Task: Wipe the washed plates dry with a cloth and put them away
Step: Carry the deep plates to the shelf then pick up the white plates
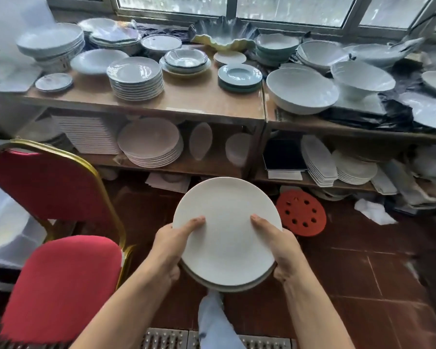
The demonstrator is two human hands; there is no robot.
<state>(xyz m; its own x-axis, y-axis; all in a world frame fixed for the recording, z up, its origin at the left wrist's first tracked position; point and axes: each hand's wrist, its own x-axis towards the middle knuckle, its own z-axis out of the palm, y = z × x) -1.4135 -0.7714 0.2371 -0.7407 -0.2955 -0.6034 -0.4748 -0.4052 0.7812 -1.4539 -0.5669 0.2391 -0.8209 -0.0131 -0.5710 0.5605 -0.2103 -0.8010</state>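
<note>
Two bare hands are seen holding a small stack of white plates [227, 230] above a floor of dark red tiles [358, 280]. The left hand [170, 244] is curled round the stack's left edge, thumb laid flat on the smooth, matte top plate; the right hand [278, 244] grips the right edge in the same way. At least two round rims are visible beneath the top plate. A perforated metal grate [165, 338] is set into the floor nearest the viewer, and a pale blue trouser leg [212, 321] is seen below the stack. To the left, a red upholstered chair [61, 283] with a gold metal frame is placed. A round red plastic disc with holes [301, 214] lies on the tiles right of the stack. Farther off, a wooden shelf unit [191, 102] is loaded with crockery: round white plates [150, 143] are piled on its lower shelf, a tall stack of glossy rimmed plates [136, 78] and a wide white bowl [302, 90] are set on top. Windows [295, 8] are seen behind.
</note>
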